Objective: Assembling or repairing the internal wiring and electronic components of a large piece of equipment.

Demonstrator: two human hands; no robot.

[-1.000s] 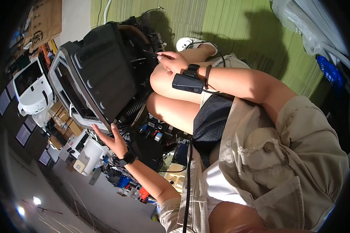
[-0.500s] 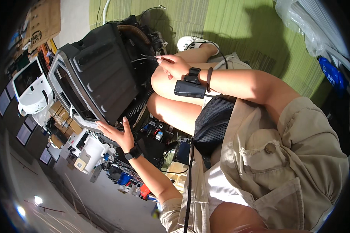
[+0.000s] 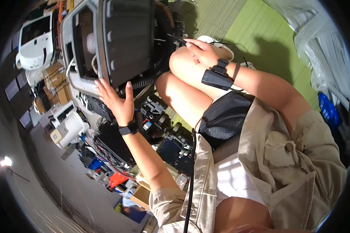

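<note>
A large model vehicle body (image 3: 130, 42), dark and ribbed with a grey window frame, stands tilted at the upper left. My left hand (image 3: 118, 105) is at the frame's lower corner, its fingers stretched and the thumb spread apart; the fingertips appear to touch the edge. Above my bent knees, my right hand (image 3: 204, 54) pinches a slim black pointed tool (image 3: 177, 40), like tweezers. Its tip points toward the dark space beside the body, where a ribbed black hose (image 3: 144, 83) and cables show. What the tip touches is too small to tell.
Black mechanical parts (image 3: 153, 108) lie below the body, near my knees. A white model vehicle shell (image 3: 37, 42) and cardboard boxes (image 3: 56, 83) stand farther left. Clear plastic wrapping (image 3: 319, 50) is at the right. A black cable (image 3: 190, 178) runs down my front.
The view has shifted, so the vehicle body sits higher and more of its window opening shows. Both hands keep much the same pose, the left at the frame, the right on the tool.
</note>
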